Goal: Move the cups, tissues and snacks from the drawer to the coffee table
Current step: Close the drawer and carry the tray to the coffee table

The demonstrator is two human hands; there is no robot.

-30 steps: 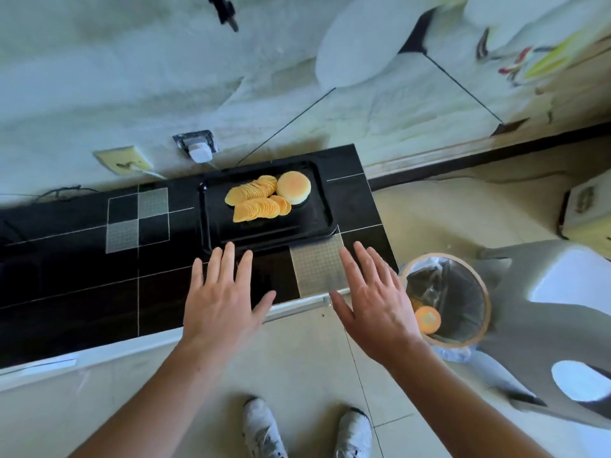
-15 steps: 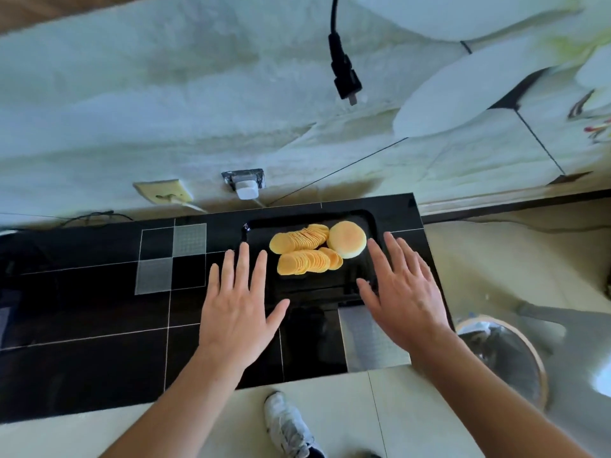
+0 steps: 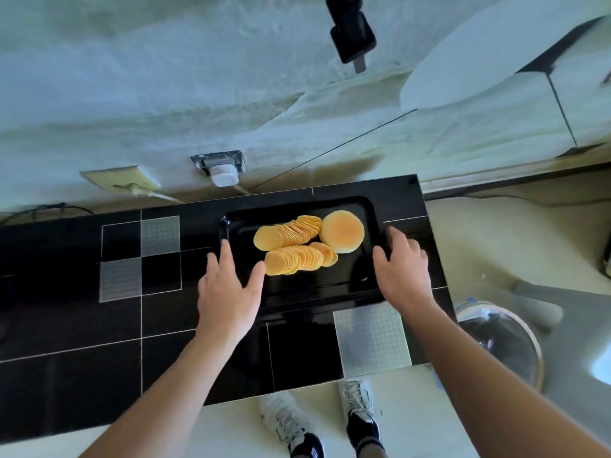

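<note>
A black tray (image 3: pixel 317 292) lies on the right end of a black tiled counter (image 3: pixel 99 342). It carries two fanned rows of round yellow crisps (image 3: pixel 291 246) and a round bun (image 3: pixel 342 231). My left hand (image 3: pixel 228 292) is at the tray's left rim with its fingers straight and its thumb spread over the tray floor near the crisps. My right hand (image 3: pixel 401 272) is at the right rim, thumb inside the tray and fingers curled over the outer edge. No cups or tissues are in view.
The wall stands right behind the counter, with a white plug in a socket (image 3: pixel 223 170) and a black plug (image 3: pixel 352 34) hanging overhead. A round bin (image 3: pixel 502 345) with a plastic liner stands on the floor to the right. My shoes (image 3: pixel 287 421) are below the counter's front edge.
Both hands have moved forward from in front of the tray to its two sides. The right hand's fingers have curled over the right rim. The tray has not moved.
</note>
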